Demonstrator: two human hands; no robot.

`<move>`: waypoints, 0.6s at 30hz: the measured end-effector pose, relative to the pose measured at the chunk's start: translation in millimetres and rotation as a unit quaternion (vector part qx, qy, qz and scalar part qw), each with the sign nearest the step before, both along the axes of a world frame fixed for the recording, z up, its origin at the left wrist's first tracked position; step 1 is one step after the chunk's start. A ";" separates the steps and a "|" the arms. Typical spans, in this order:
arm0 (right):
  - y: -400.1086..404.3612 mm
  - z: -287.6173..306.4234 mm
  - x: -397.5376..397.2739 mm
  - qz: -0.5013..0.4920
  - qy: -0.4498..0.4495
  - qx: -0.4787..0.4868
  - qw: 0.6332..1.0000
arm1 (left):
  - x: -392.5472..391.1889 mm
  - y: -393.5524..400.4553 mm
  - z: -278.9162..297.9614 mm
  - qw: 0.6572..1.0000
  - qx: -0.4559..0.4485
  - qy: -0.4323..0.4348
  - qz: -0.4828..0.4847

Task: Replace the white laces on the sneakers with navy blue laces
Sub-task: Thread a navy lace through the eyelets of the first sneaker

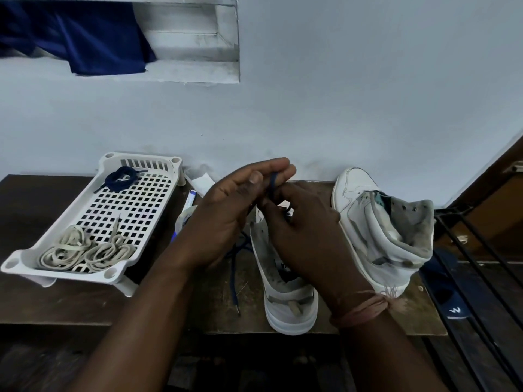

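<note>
Two white high-top sneakers stand on a dark wooden table. Over the nearer sneaker [285, 295] my left hand [226, 219] and my right hand [300, 239] meet, both pinching a navy blue lace [272, 185] that rises between the fingertips. The lace's other end [233, 275] trails down onto the table left of that shoe. The second sneaker [379, 227] stands to the right, with no lace that I can see. A white slotted tray [133, 205] on the left holds a coiled navy lace [120, 179] at its far end and the bundled white laces [85, 251] at its near end.
A roll of tape [185, 217], a pen [189, 200] and a white packet [202, 182] lie between tray and hands. The wall rises right behind the table. A dark sandal [447, 290] and black metal bars [481, 267] are at the right. Blue cloth [85, 38] hangs in a wall niche.
</note>
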State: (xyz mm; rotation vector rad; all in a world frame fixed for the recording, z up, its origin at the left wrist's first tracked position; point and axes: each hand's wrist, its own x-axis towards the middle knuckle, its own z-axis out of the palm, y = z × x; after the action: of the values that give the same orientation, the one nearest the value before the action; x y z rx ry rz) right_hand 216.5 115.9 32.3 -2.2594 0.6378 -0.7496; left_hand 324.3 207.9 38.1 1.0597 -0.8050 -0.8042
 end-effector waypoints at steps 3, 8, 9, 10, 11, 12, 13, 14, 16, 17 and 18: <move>-11.0 6.6 -2.4 0.027 -0.068 0.094 0.993 | 13.1 -2.4 -9.5 0.992 -0.044 0.112 0.033; -36.0 13.0 -8.3 0.013 -0.243 0.405 0.881 | 55.1 3.2 -43.5 0.925 -0.074 0.342 0.146; -40.0 12.0 -8.8 0.003 -0.284 0.462 0.840 | 58.8 3.5 -49.8 0.913 -0.068 0.367 0.163; -43.6 10.6 -9.8 -0.013 -0.310 0.491 0.814 | 61.0 2.5 -55.0 0.903 -0.059 0.389 0.174; -49.4 5.6 -12.2 -0.032 -0.310 0.485 0.817 | 61.2 0.7 -57.6 0.895 -0.047 0.406 0.179; -53.4 2.6 -15.5 -0.051 -0.290 0.453 0.841 | 60.5 -1.8 -59.1 0.890 -0.032 0.415 0.185; -56.4 -1.6 -17.8 -0.065 -0.259 0.405 0.874 | 56.8 -4.4 -57.5 0.893 -0.016 0.408 0.190; -56.0 -4.1 -19.2 -0.071 -0.223 0.363 0.902 | 53.4 -7.6 -55.7 0.903 0.009 0.383 0.195; -51.5 -9.5 -17.7 -0.059 -0.161 0.281 0.944 | 41.7 -13.1 -50.8 0.941 0.099 0.248 0.208; -47.4 -11.3 -15.1 -0.044 -0.134 0.240 0.960 | 34.9 -14.3 -50.6 0.956 0.153 0.133 0.213; -44.2 -14.0 -12.2 -0.032 -0.106 0.204 0.973 | 28.1 -14.0 -50.9 0.956 0.197 0.002 0.217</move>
State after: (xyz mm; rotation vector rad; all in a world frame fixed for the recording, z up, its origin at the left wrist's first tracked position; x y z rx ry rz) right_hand 204.3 71.7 18.3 -1.7650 0.6930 -0.7949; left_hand 352.4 193.9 -12.8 1.5235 -0.3847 -0.5980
